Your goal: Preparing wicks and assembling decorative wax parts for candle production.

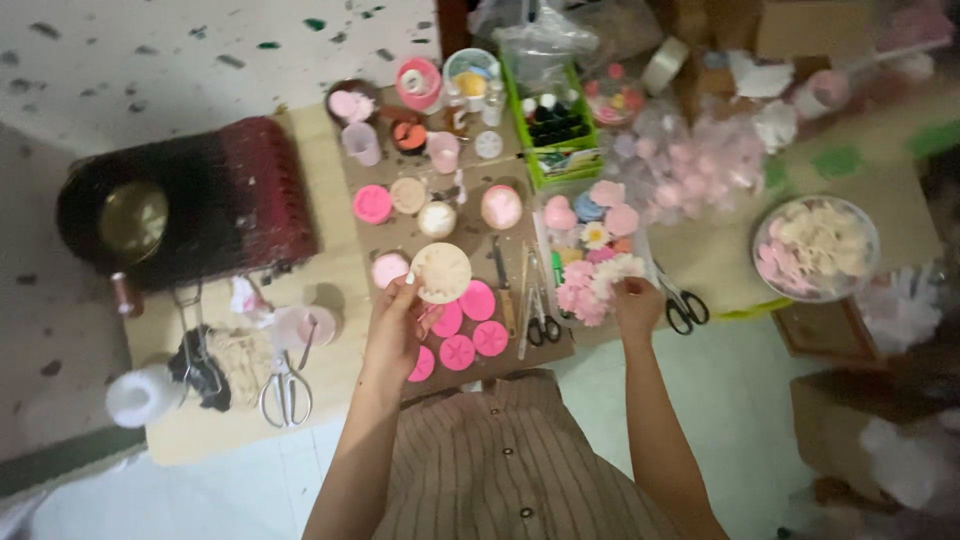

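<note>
Above left hand [397, 325]: cream mould [441, 272]

We've got a cream round mould [441, 272], hot-pink moulds [468, 325], a bright green box [557, 160], black-handled scissors [685, 308] and a brown pinstriped shirt [500, 460].

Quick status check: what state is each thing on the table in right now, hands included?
Left hand: gripping the cream round mould, lifted above the pink moulds.
Right hand: fingertips at the pink and white flowers.
Black-handled scissors: lying closed.
Silver scissors: lying closed.
Bowl: full of pale petals.
</note>
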